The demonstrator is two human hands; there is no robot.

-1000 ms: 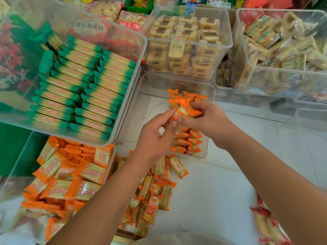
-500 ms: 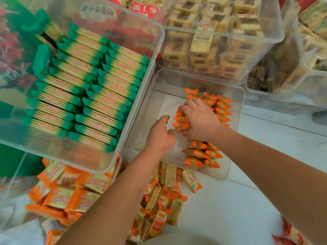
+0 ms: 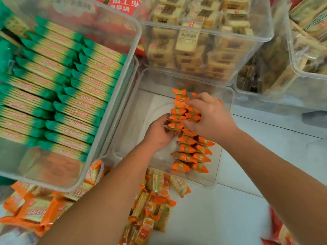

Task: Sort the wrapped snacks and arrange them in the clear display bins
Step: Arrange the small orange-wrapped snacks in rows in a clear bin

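Both hands reach into the middle clear display bin [image 3: 131, 124], which sits on the white worktop [image 3: 221, 214]. The orange-wrapped snacks [image 3: 188, 149] stand on edge in two tight rows along the bin's right side. The left hand [image 3: 157, 134] pinches the left end of one pack in the near row with curled fingers. The right hand [image 3: 211, 119] lies palm-down across both rows, its fingers and thumb bent around a few packs. Loose orange packs [image 3: 155, 200] lie heaped on the worktop just in front of the bin. A bin of green-wrapped crackers [image 3: 74, 89] overlaps its left edge.
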